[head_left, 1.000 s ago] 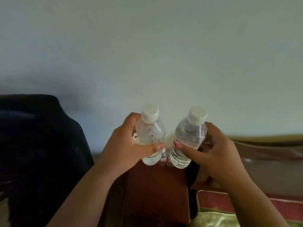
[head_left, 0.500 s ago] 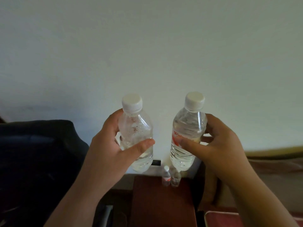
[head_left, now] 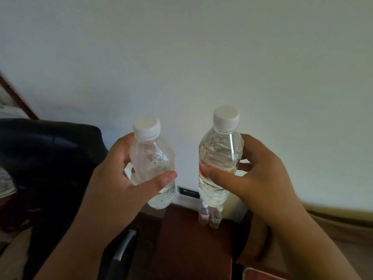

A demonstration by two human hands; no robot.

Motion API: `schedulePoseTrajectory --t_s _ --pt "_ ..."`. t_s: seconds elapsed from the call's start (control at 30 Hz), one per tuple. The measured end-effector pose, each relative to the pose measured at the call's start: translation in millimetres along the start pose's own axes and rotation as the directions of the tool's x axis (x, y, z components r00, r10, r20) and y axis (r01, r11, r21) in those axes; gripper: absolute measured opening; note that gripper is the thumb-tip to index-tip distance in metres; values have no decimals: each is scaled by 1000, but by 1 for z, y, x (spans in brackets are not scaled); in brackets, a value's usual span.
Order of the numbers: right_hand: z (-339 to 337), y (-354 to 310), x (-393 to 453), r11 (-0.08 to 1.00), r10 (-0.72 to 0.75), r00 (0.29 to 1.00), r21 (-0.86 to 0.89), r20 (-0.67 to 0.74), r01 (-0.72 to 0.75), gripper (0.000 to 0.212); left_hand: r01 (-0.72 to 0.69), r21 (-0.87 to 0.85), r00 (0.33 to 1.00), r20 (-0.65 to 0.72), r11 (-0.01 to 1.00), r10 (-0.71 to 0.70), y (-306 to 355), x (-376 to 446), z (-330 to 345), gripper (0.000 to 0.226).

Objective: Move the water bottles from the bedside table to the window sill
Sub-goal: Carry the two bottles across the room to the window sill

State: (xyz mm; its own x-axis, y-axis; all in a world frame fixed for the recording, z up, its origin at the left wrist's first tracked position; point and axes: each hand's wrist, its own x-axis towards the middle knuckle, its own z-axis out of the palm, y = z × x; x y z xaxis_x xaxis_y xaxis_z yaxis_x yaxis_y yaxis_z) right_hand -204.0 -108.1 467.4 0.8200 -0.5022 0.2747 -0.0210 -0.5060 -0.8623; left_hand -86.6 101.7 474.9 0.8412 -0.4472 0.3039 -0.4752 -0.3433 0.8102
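Observation:
My left hand (head_left: 113, 190) grips a clear water bottle (head_left: 153, 160) with a white cap, upright and lifted in front of the wall. My right hand (head_left: 260, 178) grips a second clear bottle (head_left: 219, 158) with a white cap and a red-printed label, also upright in the air. Far below stands the dark red-brown bedside table (head_left: 193, 249). Two more small bottles (head_left: 209, 216) stand side by side at its back edge against the wall. No window sill is in view.
A dark chair or bag (head_left: 46, 168) fills the left side. A wall socket (head_left: 188, 191) sits low on the pale wall. The bed edge (head_left: 333, 225) runs along the right, with a red-trimmed cover at the bottom right corner.
Both hands have lifted their bottles well up off the bedside table. The table now lies further below, and the two bottles left on it have come into view.

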Motion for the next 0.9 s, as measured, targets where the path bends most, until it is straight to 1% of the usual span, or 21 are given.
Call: schedulePoseTrajectory --t_s 0.1,0.2,0.3,0.4,0.47,0.57,0.7,0.8,0.9 --pt "7 6 5 999 -32 993 33 111 28 46 75 47 993 -93 996 -71 -4 -18 -2 76" --pt "23 8 9 996 -75 969 58 233 63 46 140 116 977 -177 983 -118 -10 -43 -9 79" --pt "49 4 8 991 -131 932 72 338 113 50 234 123 943 -272 964 -194 -15 -73 -25 76" --pt "77 -10 2 976 -217 874 123 434 181 56 322 138 891 -377 937 -251 -19 -108 -48 82" --pt "98 -23 -5 959 -282 824 161 491 232 58 366 150 852 -450 918 -266 -20 -131 -65 84" --pt "132 -44 -20 934 -357 740 236 570 269 60 414 134 790 -545 900 -283 -21 -169 -90 83" --pt "184 -79 -54 896 -443 603 299 663 329 70 488 91 673 -673 868 -308 -20 -230 -125 80" --pt "223 -107 -90 884 -466 496 361 732 298 70 544 65 582 -748 837 -320 -22 -279 -155 78" --pt "256 -137 -133 854 -514 383 418 767 310 67 605 94 514 -805 791 -297 -19 -330 -181 83"
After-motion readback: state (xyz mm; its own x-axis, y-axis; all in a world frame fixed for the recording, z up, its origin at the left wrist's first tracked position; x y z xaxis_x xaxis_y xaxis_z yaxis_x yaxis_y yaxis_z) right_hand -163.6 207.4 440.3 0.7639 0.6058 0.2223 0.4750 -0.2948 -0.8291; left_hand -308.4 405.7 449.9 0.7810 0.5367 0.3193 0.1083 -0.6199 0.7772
